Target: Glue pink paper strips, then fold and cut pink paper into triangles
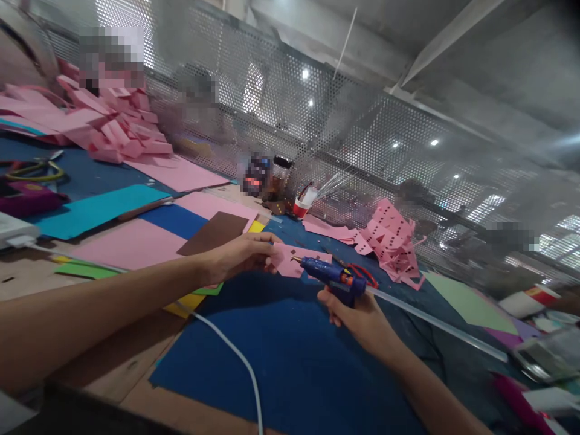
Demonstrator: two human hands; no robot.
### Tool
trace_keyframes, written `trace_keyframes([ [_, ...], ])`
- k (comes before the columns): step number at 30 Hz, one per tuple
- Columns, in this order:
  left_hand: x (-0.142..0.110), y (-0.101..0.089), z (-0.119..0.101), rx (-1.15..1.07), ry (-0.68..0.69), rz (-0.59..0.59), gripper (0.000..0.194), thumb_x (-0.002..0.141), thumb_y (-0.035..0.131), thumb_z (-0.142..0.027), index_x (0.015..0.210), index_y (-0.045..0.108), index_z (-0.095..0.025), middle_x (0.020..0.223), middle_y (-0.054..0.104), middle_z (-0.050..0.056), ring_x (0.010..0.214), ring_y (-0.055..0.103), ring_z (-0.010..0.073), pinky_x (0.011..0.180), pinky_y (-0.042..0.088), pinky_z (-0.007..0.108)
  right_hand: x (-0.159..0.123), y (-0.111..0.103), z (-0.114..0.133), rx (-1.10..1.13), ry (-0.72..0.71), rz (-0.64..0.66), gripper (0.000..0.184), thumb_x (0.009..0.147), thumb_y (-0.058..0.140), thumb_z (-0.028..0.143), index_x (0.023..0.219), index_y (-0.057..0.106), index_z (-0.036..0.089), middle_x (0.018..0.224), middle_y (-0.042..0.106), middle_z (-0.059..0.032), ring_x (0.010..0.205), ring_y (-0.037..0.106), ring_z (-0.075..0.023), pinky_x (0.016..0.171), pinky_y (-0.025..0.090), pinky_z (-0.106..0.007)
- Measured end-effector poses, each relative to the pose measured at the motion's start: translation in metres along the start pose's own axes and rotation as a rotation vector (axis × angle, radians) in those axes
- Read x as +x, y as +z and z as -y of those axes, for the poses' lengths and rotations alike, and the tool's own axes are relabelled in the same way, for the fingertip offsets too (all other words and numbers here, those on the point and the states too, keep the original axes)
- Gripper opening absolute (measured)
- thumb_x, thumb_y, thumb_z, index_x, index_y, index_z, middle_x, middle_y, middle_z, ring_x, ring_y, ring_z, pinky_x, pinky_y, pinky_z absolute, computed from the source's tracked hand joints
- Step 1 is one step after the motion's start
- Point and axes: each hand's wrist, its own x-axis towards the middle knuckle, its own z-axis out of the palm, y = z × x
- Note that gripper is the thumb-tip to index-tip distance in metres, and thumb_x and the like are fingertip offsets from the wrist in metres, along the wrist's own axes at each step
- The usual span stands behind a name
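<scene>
My left hand pinches the left end of a pink paper strip marked with dark squares, holding it above the blue sheet. Wrapped round the handle of a blue glue gun is my right hand. The gun's metal nozzle points left and lies over the strip; whether it touches the paper I cannot tell. A long translucent glue stick sticks out of the gun's back. Red-handled scissors lie just behind the gun, partly hidden by it.
Folded pink pieces are heaped at the back left, and punched pink strips at the right. Colored sheets cover the left side. A white cable crosses the front. A red-and-white cup stands near the mesh partition.
</scene>
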Motion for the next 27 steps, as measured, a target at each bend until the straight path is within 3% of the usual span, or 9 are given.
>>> trace_keyframes([
  [9, -0.0004, 0.0007, -0.0022, -0.036, 0.000, 0.004, 0.020, 0.076, 0.076, -0.026, 0.089, 0.064, -0.017, 0.077, 0.063, 0.000, 0.070, 0.063, 0.0152, 0.076, 0.051, 0.031, -0.0028, -0.0016, -0.0009, -0.104, 0.003, -0.016, 0.047, 0.091, 0.059, 0.066, 0.091, 0.065, 0.020, 0.066, 0.058, 0.0016, 0.063, 0.057, -0.0165, 0.063, 0.045, -0.030],
  [23, -0.0027, 0.0009, -0.0027, -0.049, -0.026, 0.036, 0.015, 0.080, 0.075, -0.025, 0.089, 0.066, -0.018, 0.077, 0.062, -0.001, 0.071, 0.063, 0.0144, 0.078, 0.051, 0.031, -0.0014, 0.0006, -0.0021, -0.083, -0.069, -0.040, 0.041, 0.091, 0.062, 0.060, 0.076, 0.061, 0.022, 0.063, 0.054, 0.0018, 0.057, 0.050, -0.0145, 0.053, 0.038, -0.027],
  [27, -0.0034, 0.0027, -0.0047, -0.045, -0.039, 0.032, 0.017, 0.079, 0.076, -0.025, 0.090, 0.066, -0.017, 0.078, 0.064, 0.000, 0.071, 0.062, 0.0142, 0.077, 0.051, 0.031, -0.0016, 0.0008, -0.0005, -0.095, -0.059, -0.066, 0.041, 0.090, 0.062, 0.062, 0.081, 0.060, 0.022, 0.063, 0.053, 0.0022, 0.056, 0.049, -0.0144, 0.051, 0.037, -0.027],
])
